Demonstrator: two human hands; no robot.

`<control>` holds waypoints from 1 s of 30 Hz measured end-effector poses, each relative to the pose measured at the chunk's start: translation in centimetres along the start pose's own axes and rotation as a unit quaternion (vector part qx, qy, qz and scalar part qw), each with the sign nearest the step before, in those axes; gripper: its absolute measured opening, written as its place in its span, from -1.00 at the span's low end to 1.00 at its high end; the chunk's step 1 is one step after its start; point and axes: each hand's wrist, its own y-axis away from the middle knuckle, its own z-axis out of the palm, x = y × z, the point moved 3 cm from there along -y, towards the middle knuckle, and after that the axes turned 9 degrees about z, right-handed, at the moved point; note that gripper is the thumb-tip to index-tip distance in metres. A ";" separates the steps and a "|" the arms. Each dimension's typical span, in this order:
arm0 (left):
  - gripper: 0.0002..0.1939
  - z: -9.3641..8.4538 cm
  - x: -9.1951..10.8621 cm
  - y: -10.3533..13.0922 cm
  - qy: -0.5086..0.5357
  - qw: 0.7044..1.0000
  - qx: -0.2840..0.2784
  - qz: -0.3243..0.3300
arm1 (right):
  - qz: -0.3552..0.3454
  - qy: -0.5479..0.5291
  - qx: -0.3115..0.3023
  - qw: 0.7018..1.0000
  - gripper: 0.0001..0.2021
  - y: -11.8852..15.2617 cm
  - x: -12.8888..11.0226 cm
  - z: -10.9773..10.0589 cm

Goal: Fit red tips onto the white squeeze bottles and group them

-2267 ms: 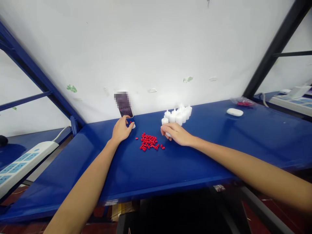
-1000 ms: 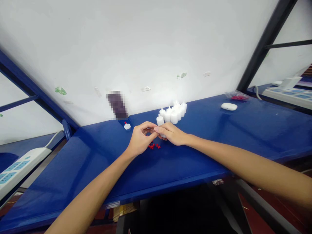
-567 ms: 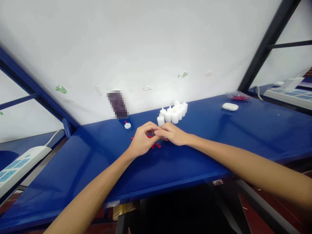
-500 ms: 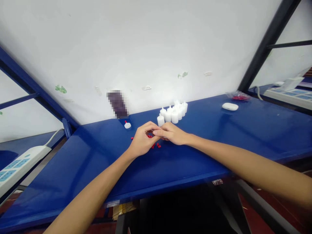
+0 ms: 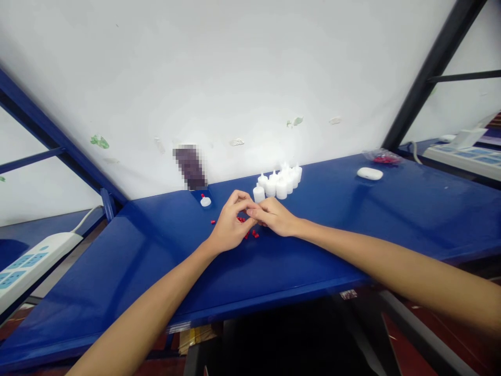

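Observation:
Over the blue table (image 5: 156,245), my left hand (image 5: 234,221) and my right hand (image 5: 276,216) meet at the fingertips, both closed in a pinch. Whatever lies between the fingers is hidden. Small red pieces (image 5: 255,234) are scattered on the table beneath and beside my left hand, and one red piece (image 5: 213,222) lies apart to its left. Just behind my hands several white bottles with pointed tips (image 5: 281,187) stand upright in a group. A round white item with a red tip (image 5: 205,200) is farther left.
A dark pixelated rectangular object (image 5: 191,167) leans against the wall. At the right are a white oval case (image 5: 370,174) and a clear bag of red pieces (image 5: 383,156). Power strips lie at the far left (image 5: 37,266) and far right (image 5: 465,156).
The fingers of my left hand have lifted and bent slightly. Both hands remain together in nearly the same place, and the view has shifted a little.

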 end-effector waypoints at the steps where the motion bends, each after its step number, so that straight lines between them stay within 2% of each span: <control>1: -0.89 -0.3 -0.3 -0.1 0.000 1.000 0.004 -0.002 | -0.009 -0.017 -0.001 1.000 -0.51 -0.1 0.0 0.1; 3: -0.84 -1.4 -1.4 -0.3 -0.010 1.000 0.018 -0.012 | -0.018 -0.040 0.003 0.999 -0.48 -0.2 0.1 0.1; 5: -0.78 -3.5 -3.0 -0.4 -0.055 0.997 0.052 -0.033 | -0.011 -0.042 0.019 0.999 -0.49 -0.3 0.3 -0.1; 8: -0.73 -7.9 -5.9 0.1 -0.144 0.972 0.162 -0.085 | 0.016 -0.027 0.024 0.999 -0.53 -0.3 0.5 -0.6; 10: -0.72 -10.5 -7.6 0.8 -0.220 0.947 0.204 -0.110 | 0.018 0.000 0.022 1.000 -0.53 -0.2 0.5 -0.8; 11: -0.71 -11.6 -8.2 1.2 -0.259 0.935 0.210 -0.124 | 0.011 0.020 0.021 1.000 -0.54 -0.2 0.4 -0.9; 13: -0.70 -12.8 -9.2 1.6 -0.307 0.921 0.181 -0.156 | -0.009 0.057 0.020 0.998 -0.58 -0.2 0.2 -0.9; 16: -0.68 -13.0 -9.7 1.8 -0.325 0.919 0.127 -0.185 | -0.012 0.067 0.013 0.998 -0.68 -0.2 0.1 -0.6; 21: -0.61 -12.3 -10.1 1.7 -0.288 0.924 0.098 -0.231 | 0.020 0.015 0.013 1.000 -0.86 -0.3 0.5 -0.5; 25: -0.55 -11.5 -10.5 1.9 -0.260 0.933 0.065 -0.241 | 0.073 0.020 -0.005 0.997 -0.83 -0.3 0.9 -0.4; 30: -0.58 -11.0 -10.9 2.1 -0.262 0.930 0.063 -0.251 | 0.062 -0.002 -0.043 0.997 -0.76 -0.2 0.7 -0.4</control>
